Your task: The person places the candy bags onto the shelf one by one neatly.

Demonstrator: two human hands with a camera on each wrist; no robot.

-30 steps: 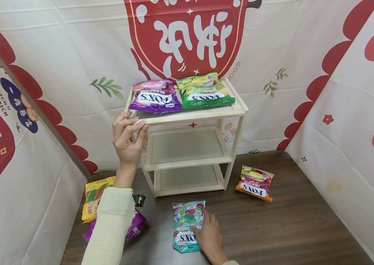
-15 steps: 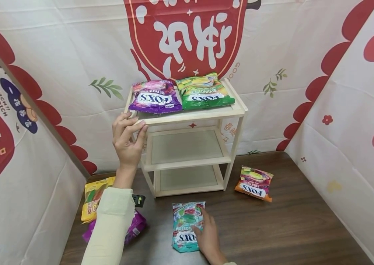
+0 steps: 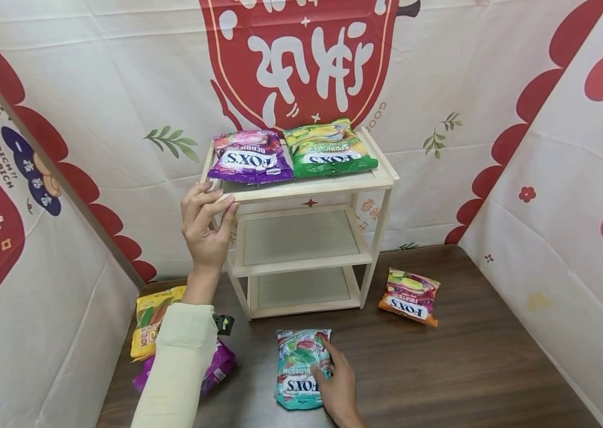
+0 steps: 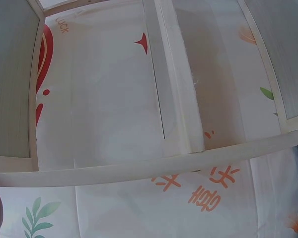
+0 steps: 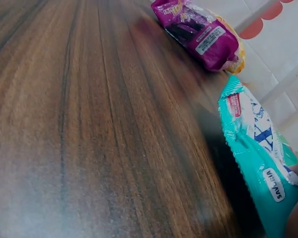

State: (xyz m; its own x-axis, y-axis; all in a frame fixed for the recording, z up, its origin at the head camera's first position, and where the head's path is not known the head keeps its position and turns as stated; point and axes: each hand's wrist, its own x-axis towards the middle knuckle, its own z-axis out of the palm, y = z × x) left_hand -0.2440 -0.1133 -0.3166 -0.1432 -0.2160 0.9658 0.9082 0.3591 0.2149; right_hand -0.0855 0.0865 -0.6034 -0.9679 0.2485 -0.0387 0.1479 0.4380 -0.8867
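My left hand (image 3: 207,223) holds the front left corner of a pale wooden three-tier shelf rack (image 3: 303,261), thumb and fingers at its top edge. In the left wrist view, the rack's frame (image 4: 179,79) fills much of the picture. Low in the head view, my right hand (image 3: 340,383) grips the right side of a teal Fox's candy bag (image 3: 301,368), thumb over its front. The right wrist view shows that candy bag (image 5: 260,144) with a dark shadow beside it; the fingers are mostly cut off there. Whether it touches the table all along, I cannot tell.
A purple berries bag (image 3: 250,156) and a green spring tea bag (image 3: 328,148) lie on the top tier. An orange fruits bag (image 3: 410,296) lies right of the rack. Beside my left sleeve are a yellow bag (image 3: 146,324) and a purple bag (image 3: 221,362). Printed cloth walls surround the table.
The teal candy bag has shifted slightly toward me and turned a little, and more of its front print shows. My right hand has moved slightly with it. My left hand stays on the rack.
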